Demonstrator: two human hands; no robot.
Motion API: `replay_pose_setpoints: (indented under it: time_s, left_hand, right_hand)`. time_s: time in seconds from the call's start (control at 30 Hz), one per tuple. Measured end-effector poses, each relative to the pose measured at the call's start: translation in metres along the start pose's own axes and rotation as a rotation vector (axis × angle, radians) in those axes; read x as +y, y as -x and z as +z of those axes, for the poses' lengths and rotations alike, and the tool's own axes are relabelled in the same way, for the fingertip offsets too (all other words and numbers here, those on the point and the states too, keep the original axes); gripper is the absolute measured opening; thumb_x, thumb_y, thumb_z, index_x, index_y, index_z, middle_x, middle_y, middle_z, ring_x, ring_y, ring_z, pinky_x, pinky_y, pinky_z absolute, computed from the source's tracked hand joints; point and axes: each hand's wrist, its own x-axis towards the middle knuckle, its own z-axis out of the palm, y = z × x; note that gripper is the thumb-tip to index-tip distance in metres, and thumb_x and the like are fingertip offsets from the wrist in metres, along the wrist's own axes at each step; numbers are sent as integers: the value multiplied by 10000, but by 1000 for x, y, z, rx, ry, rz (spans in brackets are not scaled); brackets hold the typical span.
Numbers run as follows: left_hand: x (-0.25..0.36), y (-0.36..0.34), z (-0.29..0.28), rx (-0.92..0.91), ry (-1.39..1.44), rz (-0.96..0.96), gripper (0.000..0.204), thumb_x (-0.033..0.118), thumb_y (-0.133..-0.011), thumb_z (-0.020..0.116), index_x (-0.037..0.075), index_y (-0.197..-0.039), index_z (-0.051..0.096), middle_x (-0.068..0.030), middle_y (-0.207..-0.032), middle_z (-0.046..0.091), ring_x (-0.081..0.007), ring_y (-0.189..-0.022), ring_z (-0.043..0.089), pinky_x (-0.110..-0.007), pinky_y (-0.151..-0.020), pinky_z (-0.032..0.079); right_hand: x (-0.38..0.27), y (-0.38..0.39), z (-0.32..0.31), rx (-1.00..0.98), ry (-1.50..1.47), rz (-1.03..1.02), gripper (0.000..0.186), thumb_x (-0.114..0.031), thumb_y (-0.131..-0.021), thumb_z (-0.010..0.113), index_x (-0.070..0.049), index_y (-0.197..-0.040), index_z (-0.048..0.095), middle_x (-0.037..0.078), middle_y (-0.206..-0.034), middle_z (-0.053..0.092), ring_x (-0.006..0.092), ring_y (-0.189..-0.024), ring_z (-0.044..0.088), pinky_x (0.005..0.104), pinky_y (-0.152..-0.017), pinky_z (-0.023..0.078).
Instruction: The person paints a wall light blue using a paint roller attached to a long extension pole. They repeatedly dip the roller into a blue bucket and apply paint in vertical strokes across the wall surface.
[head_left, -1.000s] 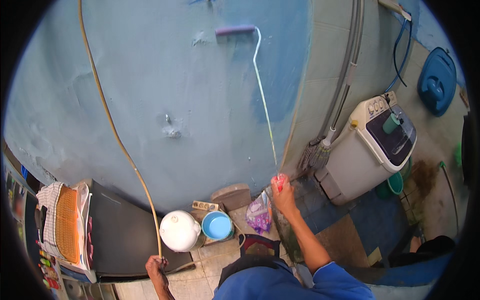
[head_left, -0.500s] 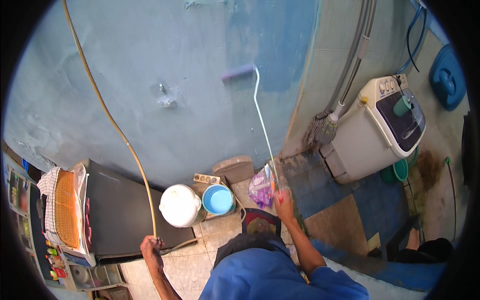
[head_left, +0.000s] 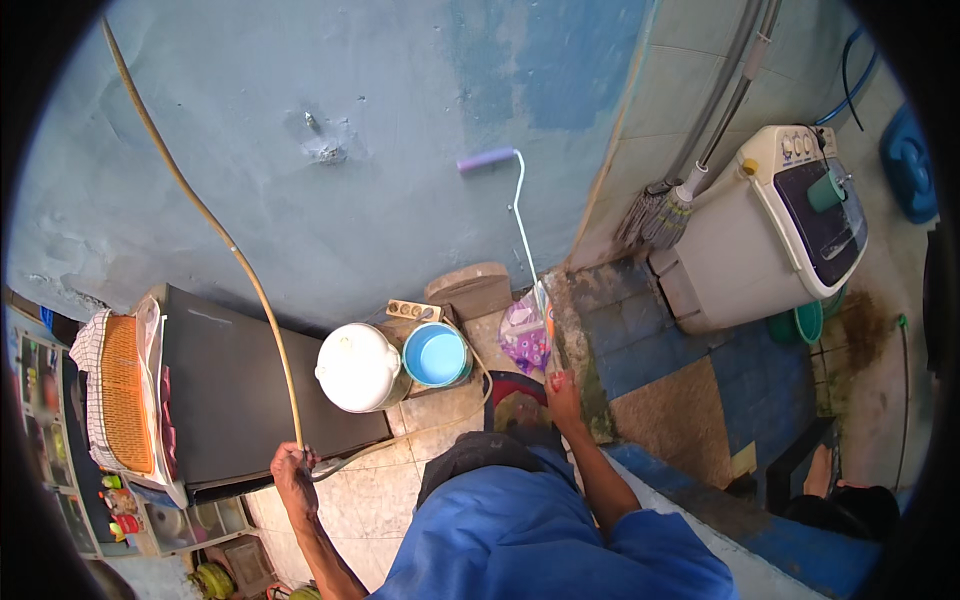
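Right hand (head_left: pixel 562 388) is closed round the red grip of the paint roller (head_left: pixel 487 160), low in front of the body. The roller's pale rod runs up from the fist, kinks near the top and ends in a purple sleeve lying roughly crosswise in front of the blue wall (head_left: pixel 250 80). Can't tell if the sleeve touches the wall (one view, no good depth cue). Darker blue patch (head_left: pixel 560 75) sits above and right of the sleeve; the wall to the left is paler, with a rough spot round a small fitting (head_left: pixel 312 123). Left hand (head_left: pixel 292 467) is clenched on a long tan pole (head_left: pixel 235 245), which leans up and left across the wall and looks bowed, likely lens bend. Between the hands: white pot (head_left: pixel 358 365) with its lid on, and just right of it a bucket (head_left: pixel 437 355) with light blue inside. Power strip (head_left: pixel 413 311) lies behind the bucket; purple bag (head_left: pixel 525 335) is right of that, close to the roller rod. Grey cabinet (head_left: pixel 230 380) stands left of the pot, with an orange basket (head_left: pixel 128 395) at its far left end. Right side: mops (head_left: pixel 660 215) propped in the corner, washer (head_left: pixel 735 250) beside them, brown board (head_left: pixel 672 425) on blue tiles (head_left: pixel 765 405).
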Motion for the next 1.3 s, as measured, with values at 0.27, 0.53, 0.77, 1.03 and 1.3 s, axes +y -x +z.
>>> replay_pose_setpoints:
  time_s: [0.27,0.53,0.77,1.03,1.3]
  left_hand:
    - [2,-4,0,0,23,-19,161,180,-784,535,23,-750,520,-51,-682,514,-138,-628,473,-281,-646,423]
    - [1,-8,9,-6,33,-30,178,197,-788,550,24,-780,509,-46,-672,500,-142,-641,477,-277,-638,424]
    - [4,-10,16,11,-3,-46,198,217,-787,566,27,-763,519,-44,-667,506,-136,-627,474,-273,-621,419]
    - [6,-13,19,7,7,-66,141,169,-772,517,29,-748,515,-44,-665,503,-132,-613,465,-267,-624,421]
    - [4,-10,18,-3,13,-32,190,211,-795,548,31,-751,507,-46,-694,509,-138,-644,478,-277,-644,431]
  right_hand:
    - [8,11,-1,70,-11,-47,326,-245,-809,616,-18,-979,455,249,-794,601,415,-738,595,464,-610,481]
    - [-37,-19,-1,41,-8,-10,335,-219,-798,625,-5,-988,451,216,-830,615,411,-765,596,475,-645,476]
    - [26,16,4,-7,130,104,355,-304,-810,606,-9,-969,487,245,-764,605,408,-725,604,465,-632,483]
    - [50,24,-9,102,109,9,360,-303,-812,594,4,-951,470,255,-725,602,408,-677,607,463,-591,487]
    - [71,-22,-16,126,40,-33,338,-271,-800,615,5,-949,491,260,-718,593,419,-711,598,475,-590,477]
